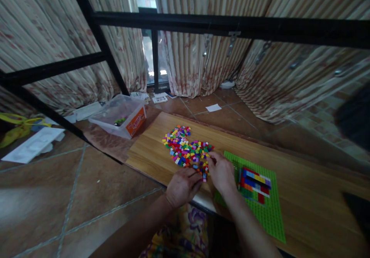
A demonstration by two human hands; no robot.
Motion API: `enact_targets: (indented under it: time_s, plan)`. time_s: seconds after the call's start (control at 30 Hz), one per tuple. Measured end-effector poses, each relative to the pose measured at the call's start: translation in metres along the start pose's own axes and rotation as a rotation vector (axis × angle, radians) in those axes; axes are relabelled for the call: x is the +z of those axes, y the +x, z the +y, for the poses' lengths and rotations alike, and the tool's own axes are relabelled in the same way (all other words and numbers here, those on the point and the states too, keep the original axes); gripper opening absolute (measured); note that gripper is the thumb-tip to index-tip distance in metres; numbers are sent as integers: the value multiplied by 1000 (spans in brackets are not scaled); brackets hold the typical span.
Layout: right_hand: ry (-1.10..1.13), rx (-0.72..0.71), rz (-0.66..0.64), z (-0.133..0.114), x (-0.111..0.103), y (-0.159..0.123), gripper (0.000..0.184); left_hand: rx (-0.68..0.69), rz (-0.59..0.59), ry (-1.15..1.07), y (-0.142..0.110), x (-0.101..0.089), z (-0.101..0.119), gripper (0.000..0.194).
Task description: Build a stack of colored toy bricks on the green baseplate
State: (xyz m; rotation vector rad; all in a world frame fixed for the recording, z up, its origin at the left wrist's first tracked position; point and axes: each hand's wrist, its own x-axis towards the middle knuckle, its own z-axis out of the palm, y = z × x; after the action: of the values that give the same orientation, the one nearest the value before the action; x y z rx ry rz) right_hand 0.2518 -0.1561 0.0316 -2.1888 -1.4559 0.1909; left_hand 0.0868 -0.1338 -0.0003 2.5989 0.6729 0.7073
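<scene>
Many small coloured toy bricks (185, 146) lie in a loose heap on a wooden board. At the heap's near edge is my left hand (185, 184), its fingers reaching over a few bricks and slightly apart. My right hand (222, 171) is at the heap's right edge, fingers curled in a pinch; what they hold, if anything, is hidden. Just right of it lies a green studded baseplate (276, 208), partly covered by my right forearm. On the baseplate sits a flat block of joined bricks (256, 185) in red, blue, yellow, green and other colours, with a dark strip across it.
The wooden board (150, 146) runs low above a tiled floor. Beyond its left end stands a clear plastic box (115, 115) with an orange label and a few green pieces inside. A black metal frame (187, 20) crosses in front of long curtains. White packaging (31, 144) lies at far left.
</scene>
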Motion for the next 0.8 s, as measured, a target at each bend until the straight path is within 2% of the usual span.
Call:
enact_targets:
  time_s: [0.07,0.2,0.37,0.47,0.57,0.7,0.8]
  plan:
    - [-63,2,27,4,2,10,22,-48,38,30,0,3,0,16]
    - [-169,-3,-16,10,9,24,21,-100,80,19,-1,7,0,15]
    - [-121,-1,2,17,15,23,18,-145,66,-67,0,4,1,17]
    - [-52,-23,28,18,15,19,16,-194,65,-153,1,1,3,18]
    - [68,-35,37,12,9,12,16,-268,139,-289,2,-2,4,19]
    - [307,-37,-71,-3,-12,-4,19,-436,301,-485,9,-9,4,26]
    - [487,-93,-139,-13,-26,-20,20,-482,284,-689,16,-16,6,31]
